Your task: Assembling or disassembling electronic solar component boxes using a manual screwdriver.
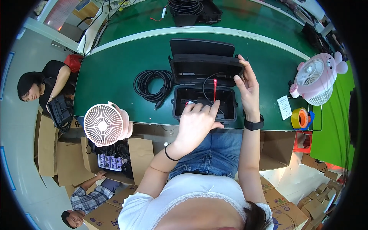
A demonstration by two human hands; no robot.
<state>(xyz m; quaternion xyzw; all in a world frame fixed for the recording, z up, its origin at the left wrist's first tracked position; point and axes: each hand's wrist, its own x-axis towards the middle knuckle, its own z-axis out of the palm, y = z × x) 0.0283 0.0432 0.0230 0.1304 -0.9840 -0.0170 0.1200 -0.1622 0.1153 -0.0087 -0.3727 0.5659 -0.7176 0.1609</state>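
Head view: just beyond the nearer left hand point(197, 120), grip unclear, the red stick point(215, 90) is pointed lengthwise away, the lid point(195, 64) touched by the spread right hand point(249, 87).

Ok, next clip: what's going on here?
A person at a green table has a black hinged case open in front of them. Their left hand reaches into the base, near a slim red strip; what the fingertips touch inside is hard to tell. Their right hand is at the right edge of the raised lid. A coiled black cable lies left of the case.
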